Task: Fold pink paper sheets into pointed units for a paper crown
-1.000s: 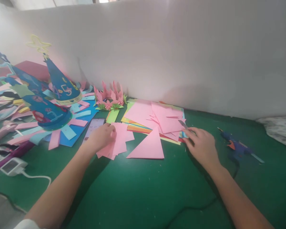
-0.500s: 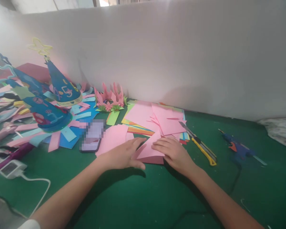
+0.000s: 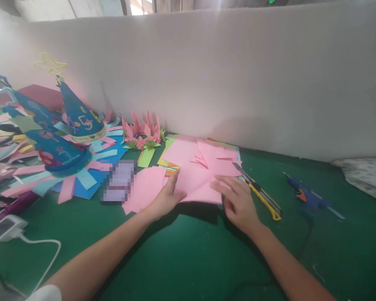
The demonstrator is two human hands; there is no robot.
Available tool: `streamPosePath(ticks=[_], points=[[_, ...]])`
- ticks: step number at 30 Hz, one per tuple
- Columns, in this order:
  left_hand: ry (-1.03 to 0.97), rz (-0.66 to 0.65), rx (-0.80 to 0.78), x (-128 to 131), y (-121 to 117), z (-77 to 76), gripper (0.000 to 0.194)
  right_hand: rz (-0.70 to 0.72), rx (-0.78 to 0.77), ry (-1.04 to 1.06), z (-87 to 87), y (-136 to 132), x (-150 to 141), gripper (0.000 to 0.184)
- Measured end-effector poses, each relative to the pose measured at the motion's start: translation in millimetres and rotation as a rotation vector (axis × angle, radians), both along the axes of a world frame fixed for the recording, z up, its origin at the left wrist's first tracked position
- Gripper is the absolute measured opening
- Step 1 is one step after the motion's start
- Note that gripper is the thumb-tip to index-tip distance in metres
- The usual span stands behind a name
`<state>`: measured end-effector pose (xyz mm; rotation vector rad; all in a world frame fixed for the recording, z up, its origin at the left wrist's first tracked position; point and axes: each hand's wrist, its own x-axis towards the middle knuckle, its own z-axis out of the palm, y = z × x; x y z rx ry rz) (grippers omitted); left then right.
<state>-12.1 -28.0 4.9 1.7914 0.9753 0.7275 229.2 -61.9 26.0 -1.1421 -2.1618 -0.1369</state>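
Pink sheet (image 3: 199,190) | unfolded from triangle | yellow cutter (image 3: 265,201) | laid down

A numeral 5 (image 3: 87,123) is displayed on the star-topped blue hat (image 3: 73,108), upper left of the frame; the lettering on its pale band (image 3: 88,137) is too blurred to be read. Markings on the front blue hat (image 3: 54,144), left, cannot be deciphered. The phone screen (image 3: 119,180), left of centre, is pixelated.

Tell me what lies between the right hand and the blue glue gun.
In the head view, a yellow cutter lies on the green table between the right hand and the blue glue gun.
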Motion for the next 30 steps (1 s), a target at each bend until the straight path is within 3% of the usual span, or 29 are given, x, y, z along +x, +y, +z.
streamPosePath(ticks=[1,3,8,12,14,17,24,30], points=[[-0.065,0.102,-0.049,0.9,-0.9,-2.4,0.078,0.048,-0.022,-0.055,-1.2,-0.9,-0.3,0.054],[-0.130,0.119,-0.120,2.3,-3.7,-4.5,0.085,0.104,-0.072,-0.112,-4.0,-2.2,-2.1,0.053],[-0.275,0.038,-0.189,3.1,-9.5,-2.7,0.084,0.107,-0.069,-0.013,-9.8,-0.1,-2.2,0.029],[-0.477,-0.015,-0.532,3.3,-9.6,2.9,0.068,0.107,-0.056,0.041,-11.0,2.1,2.2,0.042],[-0.593,-0.026,-0.716,3.5,-8.6,5.8,0.072,0.104,-0.060,0.041,-11.6,2.3,3.7,0.042],[-0.725,-0.028,-0.844,3.7,-6.9,8.7,0.078,0.088,-0.051,0.053,-13.5,2.2,4.8,0.038],[-0.763,-0.033,-0.838,2.2,-6.6,12.6,0.084,0.067,-0.079,0.108,-19.7,3.4,7.2,0.028],[-0.692,-0.021,-0.773,1.3,-8.3,13.7,0.076,0.199,-0.205,0.210,-7.6,-0.9,10.2,0.029]])
